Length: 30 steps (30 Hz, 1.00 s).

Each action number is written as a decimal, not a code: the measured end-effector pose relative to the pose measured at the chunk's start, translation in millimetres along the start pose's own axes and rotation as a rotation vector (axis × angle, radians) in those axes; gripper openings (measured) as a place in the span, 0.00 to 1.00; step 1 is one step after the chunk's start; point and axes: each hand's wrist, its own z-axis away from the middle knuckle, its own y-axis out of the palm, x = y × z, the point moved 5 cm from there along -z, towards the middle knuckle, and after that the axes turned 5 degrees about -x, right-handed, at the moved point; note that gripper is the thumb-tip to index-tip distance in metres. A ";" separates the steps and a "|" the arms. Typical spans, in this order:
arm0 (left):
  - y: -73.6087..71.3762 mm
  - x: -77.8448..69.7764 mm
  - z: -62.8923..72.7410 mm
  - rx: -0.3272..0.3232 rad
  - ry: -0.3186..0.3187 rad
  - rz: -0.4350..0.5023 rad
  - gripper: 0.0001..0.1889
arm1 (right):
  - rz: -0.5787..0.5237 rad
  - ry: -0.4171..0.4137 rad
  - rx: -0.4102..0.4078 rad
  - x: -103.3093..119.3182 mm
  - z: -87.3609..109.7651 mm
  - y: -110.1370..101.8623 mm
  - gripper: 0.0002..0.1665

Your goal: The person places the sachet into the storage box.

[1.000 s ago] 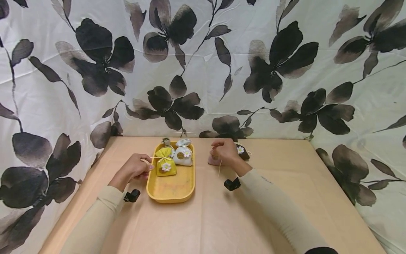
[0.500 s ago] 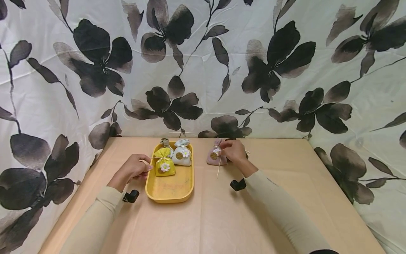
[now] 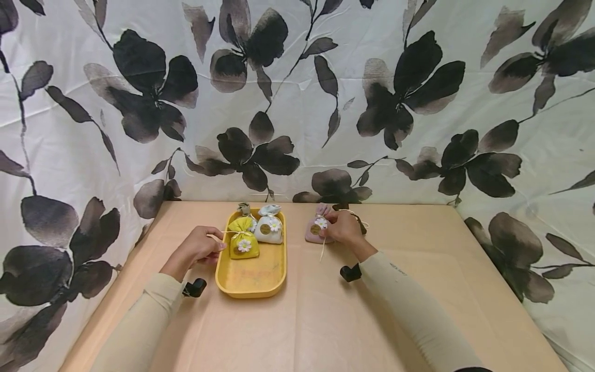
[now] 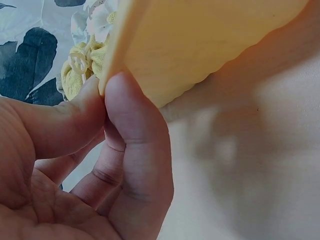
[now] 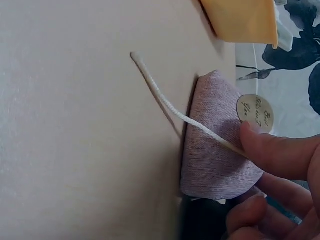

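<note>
My left hand pinches the left rim of a yellow tray; the left wrist view has the thumb and index finger on either side of its wall. A yellow drawstring pouch with a white flower stands inside, before a white pouch and a grey-green one. Right of the tray, a mauve drawstring pouch stands upright on the table, pinched at its right side by my right hand. Its round label and loose cord show beside the thumb in the right wrist view.
Partly hidden behind my right hand is a dark pouch with a pale cord. The light tabletop ends at a floral cloth hanging behind it.
My right hand has moved from over the mauve pouch to its right side, uncovering its front and now hiding most of the dark pouch. My left hand stays at the tray's rim.
</note>
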 end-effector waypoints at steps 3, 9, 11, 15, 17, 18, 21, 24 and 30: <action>1.3 1.1 -0.5 -0.002 -0.001 0.000 0.17 | -0.009 0.007 -0.015 -2.2 0.0 1.2 0.27; 1.2 1.5 1.6 -0.015 -0.005 -0.002 0.16 | -0.067 -0.030 -0.061 -6.6 -0.6 4.1 0.26; 1.1 1.3 2.4 -0.018 -0.006 -0.003 0.16 | -0.086 -0.039 -0.077 -7.9 -1.0 5.5 0.25; 1.7 1.8 2.5 -0.021 -0.009 0.004 0.16 | -0.151 -0.016 -0.099 -10.5 -1.4 7.6 0.23; 1.9 2.4 1.0 -0.020 -0.009 0.007 0.16 | -0.186 -0.005 -0.106 -11.5 -1.0 7.9 0.23; 1.9 2.4 0.8 -0.020 -0.009 0.008 0.16 | -0.205 -0.001 -0.110 -11.8 -0.8 8.0 0.23; 1.7 2.3 0.9 -0.018 -0.010 0.010 0.16 | -0.241 -0.007 -0.126 -11.8 0.6 7.3 0.22; 1.7 2.1 1.6 -0.018 -0.012 0.015 0.16 | -0.262 -0.021 -0.144 -10.8 1.9 6.3 0.22; 0.8 2.8 2.5 -0.016 -0.015 0.015 0.16 | -0.291 -0.029 -0.152 -8.4 3.2 5.0 0.20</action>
